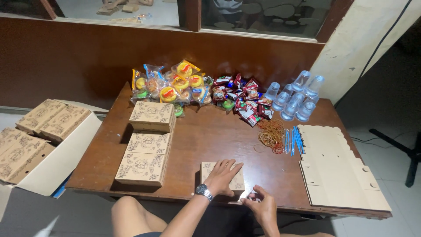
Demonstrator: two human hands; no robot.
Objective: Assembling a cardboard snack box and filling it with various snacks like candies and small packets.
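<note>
A: What is being held?

B: A small brown cardboard box (221, 175) is being pressed down by the left hand (221, 174). The hand is laid flat and open on the lid, with the fingers spread. The box sits at the near edge of the wooden table (206, 131), right in front of the person.

A: And the right hand (262, 206)?

B: It is curled at the box's near right corner. Something small and dark may be pinched, but that cannot be told for sure.

A: How will the box feel?

B: Probably light and thin. It could be dented if squeezed hard. It is best gripped by its two short sides.

A: Which way is it lying?

B: Flat, lid up. Its long side seems to run left to right along the table edge.
</note>
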